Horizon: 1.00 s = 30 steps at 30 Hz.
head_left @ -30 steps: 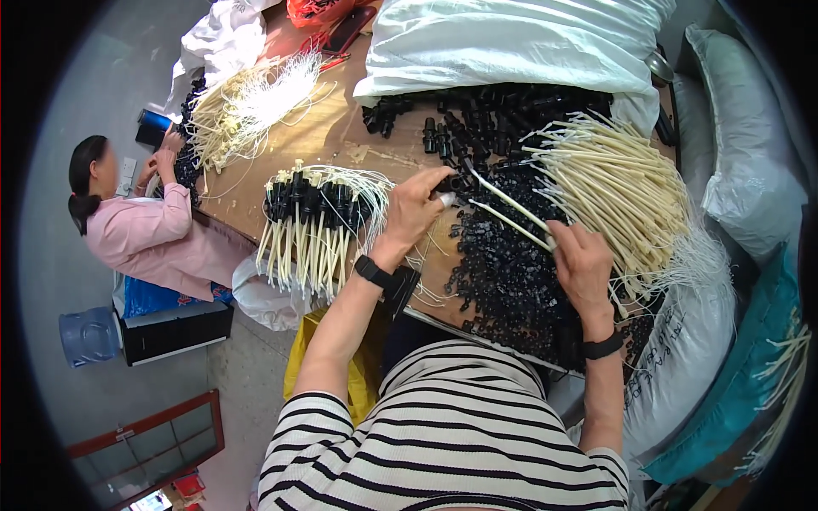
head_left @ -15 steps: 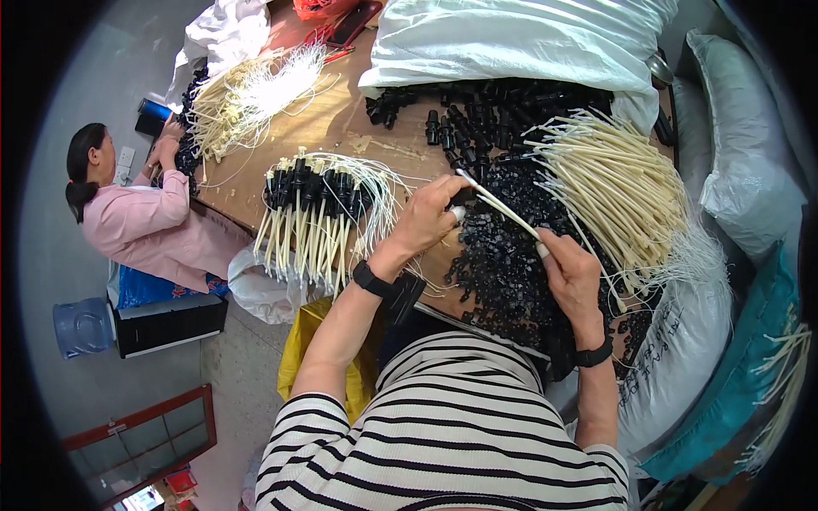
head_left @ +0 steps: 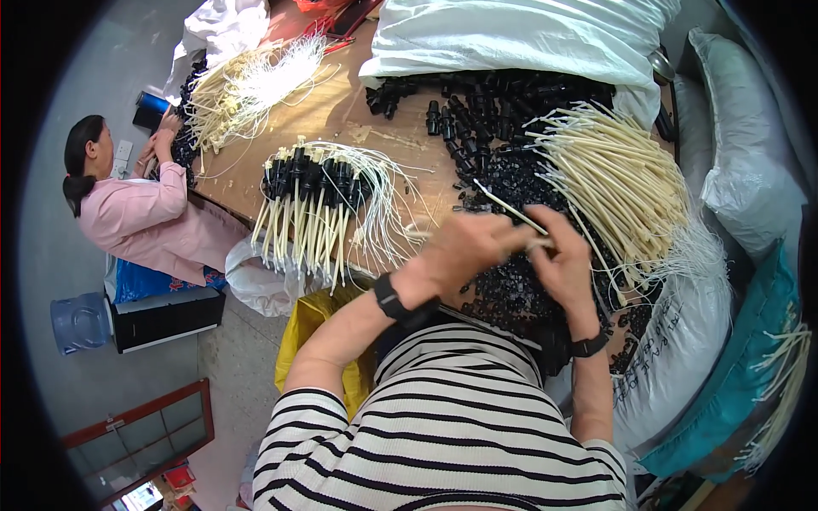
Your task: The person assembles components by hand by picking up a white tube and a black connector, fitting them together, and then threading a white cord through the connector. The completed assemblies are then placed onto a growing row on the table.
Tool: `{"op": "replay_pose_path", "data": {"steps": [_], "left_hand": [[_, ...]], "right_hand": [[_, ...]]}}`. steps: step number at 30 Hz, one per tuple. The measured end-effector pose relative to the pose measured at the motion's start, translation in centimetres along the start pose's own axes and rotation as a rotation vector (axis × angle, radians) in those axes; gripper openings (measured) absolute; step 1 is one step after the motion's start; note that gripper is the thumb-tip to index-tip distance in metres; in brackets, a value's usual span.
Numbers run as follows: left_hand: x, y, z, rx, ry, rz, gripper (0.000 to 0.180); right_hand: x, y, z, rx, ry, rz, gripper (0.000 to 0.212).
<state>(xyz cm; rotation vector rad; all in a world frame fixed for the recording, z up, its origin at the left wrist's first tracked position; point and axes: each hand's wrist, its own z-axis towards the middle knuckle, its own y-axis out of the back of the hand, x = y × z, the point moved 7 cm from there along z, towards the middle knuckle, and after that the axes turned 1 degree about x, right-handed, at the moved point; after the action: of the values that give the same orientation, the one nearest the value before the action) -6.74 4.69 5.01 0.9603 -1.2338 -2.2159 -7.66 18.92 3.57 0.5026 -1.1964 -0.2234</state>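
My left hand (head_left: 464,251) and my right hand (head_left: 562,260) meet just above my chest, blurred by motion. Between them they pinch a thin cream tube (head_left: 509,207) that slants up to the left. Whether a black part is on its end, I cannot tell. Under the hands lies a heap of small black plastic fittings (head_left: 511,183). To the right is a big fan of loose cream tubes (head_left: 618,183). To the left lies a bundle of tubes with black caps on them (head_left: 315,200).
The wooden table (head_left: 341,111) carries a white sack (head_left: 520,34) at the back and another tube pile (head_left: 243,85) at far left. A person in a pink top (head_left: 141,217) works there. White sacks (head_left: 750,170) stand to my right, a yellow bag (head_left: 311,328) below the table.
Both hands have drawn back from the black heap toward my body and come together. The single cream tube came with them.
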Motion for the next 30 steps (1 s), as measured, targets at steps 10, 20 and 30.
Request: {"op": "replay_pose_path", "data": {"steps": [10, 20, 30], "left_hand": [[7.9, -4.0, -4.2, 0.072, 0.826, -0.826, 0.018], [6.6, -3.2, -4.1, 0.148, 0.531, -0.537, 0.038], [4.9, -3.0, -3.6, 0.143, 0.319, -0.384, 0.035]], "right_hand": [[0.6, -3.6, -0.7, 0.302, -0.056, 0.008, 0.029], [0.3, -4.4, -1.1, -0.034, 0.037, -0.279, 0.008], [-0.2, -5.0, -1.0, 0.032, 0.075, -0.228, 0.012]]}}
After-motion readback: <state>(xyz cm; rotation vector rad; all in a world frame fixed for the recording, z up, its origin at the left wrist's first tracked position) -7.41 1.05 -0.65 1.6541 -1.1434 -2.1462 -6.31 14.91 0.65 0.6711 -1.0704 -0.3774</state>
